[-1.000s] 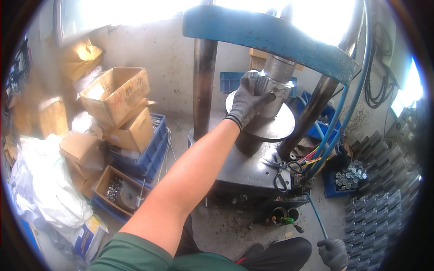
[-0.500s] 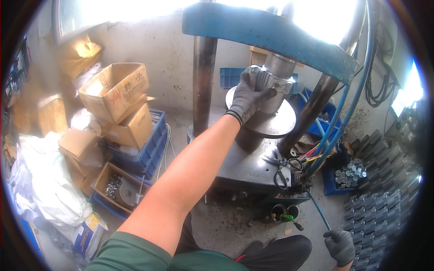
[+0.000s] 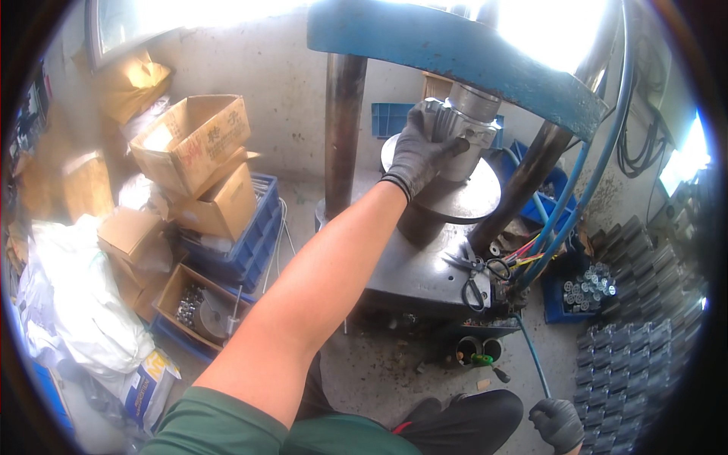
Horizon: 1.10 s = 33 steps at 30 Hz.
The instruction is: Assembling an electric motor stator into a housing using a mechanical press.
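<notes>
Left hand (image 3: 419, 155) w/ gloved fingers clenched on metal part (image 3: 464, 130) under press (image 3: 455, 57), prob. heavy, stiff, best gripped at sides; right hand (image 3: 559, 423) loosely curled, holding nothing.

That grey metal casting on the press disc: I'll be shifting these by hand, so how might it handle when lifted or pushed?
The metal casting looks solid, so probably heavy and stiff. Its tall shape on the round disc might tip if shoved. The gloved left hand grips it.
</notes>
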Motion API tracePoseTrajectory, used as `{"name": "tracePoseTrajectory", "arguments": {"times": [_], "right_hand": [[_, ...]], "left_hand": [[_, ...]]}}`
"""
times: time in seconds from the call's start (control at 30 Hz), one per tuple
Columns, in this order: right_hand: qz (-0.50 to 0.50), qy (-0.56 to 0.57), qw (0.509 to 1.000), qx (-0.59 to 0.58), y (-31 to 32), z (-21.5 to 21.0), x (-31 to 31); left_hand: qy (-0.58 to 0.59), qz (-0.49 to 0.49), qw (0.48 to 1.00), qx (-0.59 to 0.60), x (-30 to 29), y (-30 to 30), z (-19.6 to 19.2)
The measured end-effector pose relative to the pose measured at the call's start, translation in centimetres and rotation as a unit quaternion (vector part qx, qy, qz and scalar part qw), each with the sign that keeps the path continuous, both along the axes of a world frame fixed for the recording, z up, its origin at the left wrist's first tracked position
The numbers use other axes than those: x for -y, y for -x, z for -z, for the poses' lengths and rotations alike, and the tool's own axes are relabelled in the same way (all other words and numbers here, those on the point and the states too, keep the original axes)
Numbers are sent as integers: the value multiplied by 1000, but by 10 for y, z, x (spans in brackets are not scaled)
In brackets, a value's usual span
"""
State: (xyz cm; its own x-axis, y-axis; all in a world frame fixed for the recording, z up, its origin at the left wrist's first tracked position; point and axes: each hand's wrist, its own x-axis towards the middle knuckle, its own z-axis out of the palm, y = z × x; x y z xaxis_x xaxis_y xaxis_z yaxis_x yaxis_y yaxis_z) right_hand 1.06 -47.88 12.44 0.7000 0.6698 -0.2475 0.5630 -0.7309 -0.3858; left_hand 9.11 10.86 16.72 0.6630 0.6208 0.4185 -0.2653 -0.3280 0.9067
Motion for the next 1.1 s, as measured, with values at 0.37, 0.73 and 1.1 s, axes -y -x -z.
{"name": "tracePoseTrajectory", "arguments": {"times": [0.37, 0.73, 1.1], "right_hand": [[-7, 30, 999, -13, 1, -6, -1], [-56, -2, 996, 72, -3, -12, -17], [55, -34, 998, -9, -8, -13, -8]], "left_hand": [[15, 3, 1000, -17, 9, 0, -7], [37, 41, 996, 76, -17, -26, 20], [26, 4, 999, -21, 5, 8, -9]]}}
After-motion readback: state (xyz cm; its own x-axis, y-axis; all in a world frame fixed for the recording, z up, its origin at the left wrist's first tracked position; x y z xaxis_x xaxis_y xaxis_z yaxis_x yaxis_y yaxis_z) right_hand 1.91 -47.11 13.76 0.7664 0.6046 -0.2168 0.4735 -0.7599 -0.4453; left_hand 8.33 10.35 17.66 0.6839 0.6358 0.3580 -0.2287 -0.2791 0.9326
